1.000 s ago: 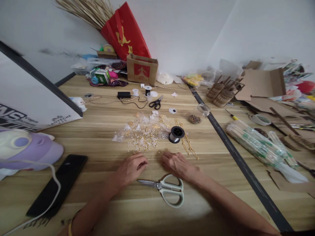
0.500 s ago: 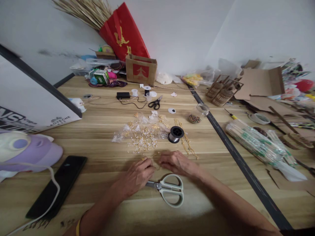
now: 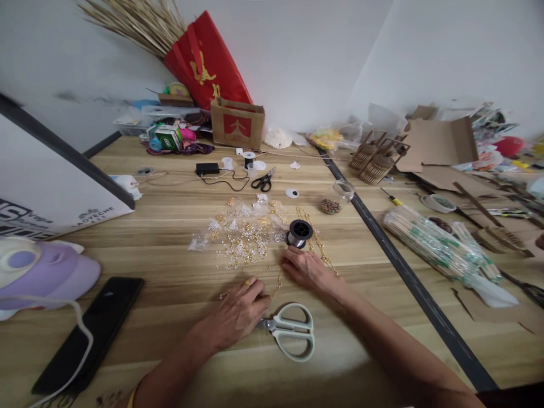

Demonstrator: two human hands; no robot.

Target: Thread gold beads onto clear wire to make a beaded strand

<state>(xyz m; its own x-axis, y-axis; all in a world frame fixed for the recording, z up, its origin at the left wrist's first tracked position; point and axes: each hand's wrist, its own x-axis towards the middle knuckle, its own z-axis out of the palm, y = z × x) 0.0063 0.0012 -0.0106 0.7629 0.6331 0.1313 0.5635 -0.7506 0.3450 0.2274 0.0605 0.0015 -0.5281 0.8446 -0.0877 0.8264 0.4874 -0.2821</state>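
A thin gold chain (image 3: 279, 281) lies on the table between my two hands. My left hand (image 3: 244, 309) is closed over the blade end of the pale-handled scissors (image 3: 293, 331), and one end of the chain runs to its fingertips. My right hand (image 3: 306, 267) rests farther forward with fingers pinched together, beside the chain and just below a black spool of clear line (image 3: 300, 232). What its fingertips hold is hidden. Clear and gold beads and findings (image 3: 246, 241) lie loose and in small bags ahead of my hands. Longer gold chains (image 3: 325, 252) lie to the right of the spool.
A phone (image 3: 89, 334) and white cable lie at the left, near a purple-and-white object (image 3: 55, 269). Black scissors (image 3: 263, 180) and a jar of beads (image 3: 331, 205) are farther back. Wrapped sticks (image 3: 442, 243) and cardboard (image 3: 442, 141) lie right of the dark strip.
My right hand has moved forward, away from my left hand and up to the spool. More of the thin chain now shows between them. The view has shifted slightly.
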